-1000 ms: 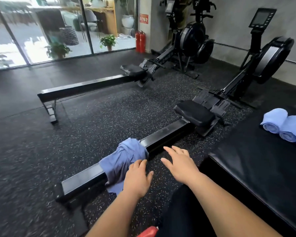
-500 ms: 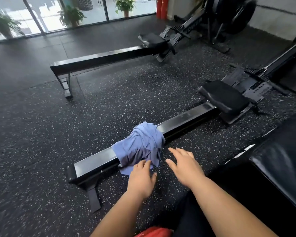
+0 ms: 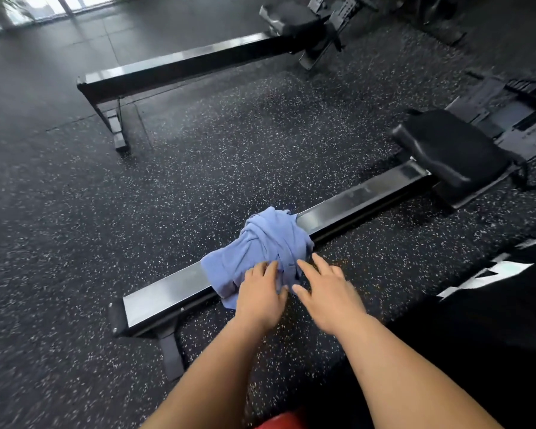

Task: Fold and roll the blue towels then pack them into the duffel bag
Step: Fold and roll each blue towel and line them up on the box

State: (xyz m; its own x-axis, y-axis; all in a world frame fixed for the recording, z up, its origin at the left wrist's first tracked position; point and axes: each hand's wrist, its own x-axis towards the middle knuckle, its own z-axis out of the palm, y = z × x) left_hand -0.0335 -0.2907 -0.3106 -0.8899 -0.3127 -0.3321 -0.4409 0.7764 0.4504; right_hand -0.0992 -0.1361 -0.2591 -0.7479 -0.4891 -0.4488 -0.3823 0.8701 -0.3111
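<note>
At the far left, a strip of bright window [image 3: 44,6] is seen at the top. A dark floor [image 3: 59,243] with small white specks is spread across the whole view. A far rail [image 3: 183,63] of a rowing machine is seen on the floor near the top. A near rail [image 3: 167,292] is laid closer, running from low on the left up to the right. A blue towel [image 3: 260,239] is draped over the middle of the near rail in a crumpled heap, not yet folded or rolled, with one corner hung down the near side. The left hand [image 3: 260,297] is laid on the towel's near edge, back up; its fingers [image 3: 268,269] are held straight and flat on the cloth, and nothing is gripped. A red thing [image 3: 283,421] is seen at the bottom edge between the two arms; what it is cannot be told. The right hand [image 3: 331,294] is held just beside the left one, back up, with its fingers [image 3: 319,266] spread and straight, and nothing is held by it. Its fingertips are at the towel's right edge, but whether the cloth is touched cannot be told. Further right, a black seat [image 3: 449,153] is set on the near rail. At the far right, a black thing [image 3: 492,320] with white marks is seen.
</note>
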